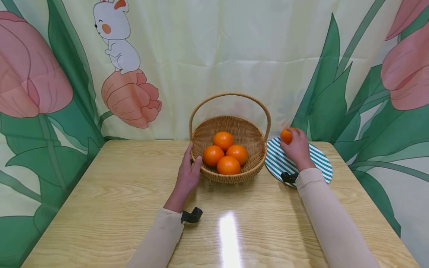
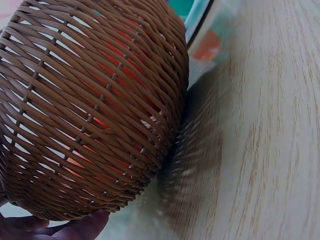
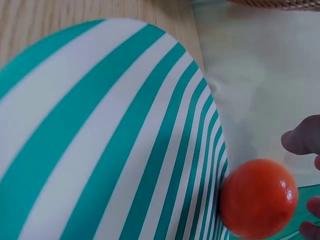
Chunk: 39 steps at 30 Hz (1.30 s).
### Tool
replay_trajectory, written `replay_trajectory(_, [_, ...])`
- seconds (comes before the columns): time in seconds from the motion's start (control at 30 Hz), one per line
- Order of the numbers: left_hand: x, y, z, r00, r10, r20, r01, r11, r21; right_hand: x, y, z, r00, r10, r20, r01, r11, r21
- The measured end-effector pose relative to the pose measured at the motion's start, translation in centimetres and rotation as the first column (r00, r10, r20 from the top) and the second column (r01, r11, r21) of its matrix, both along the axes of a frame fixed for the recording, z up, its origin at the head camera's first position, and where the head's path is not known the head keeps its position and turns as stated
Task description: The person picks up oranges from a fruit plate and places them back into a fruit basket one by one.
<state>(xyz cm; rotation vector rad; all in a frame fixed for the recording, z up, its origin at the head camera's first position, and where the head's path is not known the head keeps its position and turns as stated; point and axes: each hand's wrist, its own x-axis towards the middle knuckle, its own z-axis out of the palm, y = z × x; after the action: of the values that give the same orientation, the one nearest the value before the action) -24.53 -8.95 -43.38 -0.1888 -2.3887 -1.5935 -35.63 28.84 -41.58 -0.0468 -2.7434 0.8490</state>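
A wicker basket [image 1: 229,178] with a tall arched handle stands at the far middle of the table, several oranges [image 1: 229,165] grouped inside it. My left hand [image 1: 188,174] rests against the basket's left side with fingers fairly straight; its fingertips touch the weave in the left wrist view. Over a round green-and-white striped plate [image 1: 320,160], my right hand [image 1: 298,147] is at a single orange [image 3: 258,199]. The right wrist view shows this orange on the plate's far part, with the thumb [image 3: 302,136] and fingertips spread apart from it.
The wooden table [image 1: 117,201] reaches back to a printed curtain [image 1: 201,44] with tulips and a rabbit. The basket stands just left of the plate. A black wrist mount [image 1: 191,215] sits on the left wrist, another [image 1: 289,177] on the right.
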Motion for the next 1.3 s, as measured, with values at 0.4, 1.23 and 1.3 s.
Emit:
replay_trajectory(0.4, [0.0, 0.1, -0.1, 1.0, 0.005, 0.026, -0.005, 1.0, 0.009, -2.0, 0.8, -0.1, 0.993, -0.004, 0.114, 0.004, 1.0, -0.001])
replay_trajectory(1.23, [0.3, 0.2, -0.2, 1.0, 0.018, 0.019, -0.018, 1.0, 0.002, -1.2, 1.9, -0.8, 0.995, 0.024, 0.099, -0.026, 0.999, 0.023])
replay_trajectory(1.3, [0.3, 0.1, -0.1, 1.0, 0.017, 0.021, -0.017, 1.0, 0.002, -0.5, 1.9, -0.4, 0.996, 0.029, 0.085, -0.03, 0.999, 0.02])
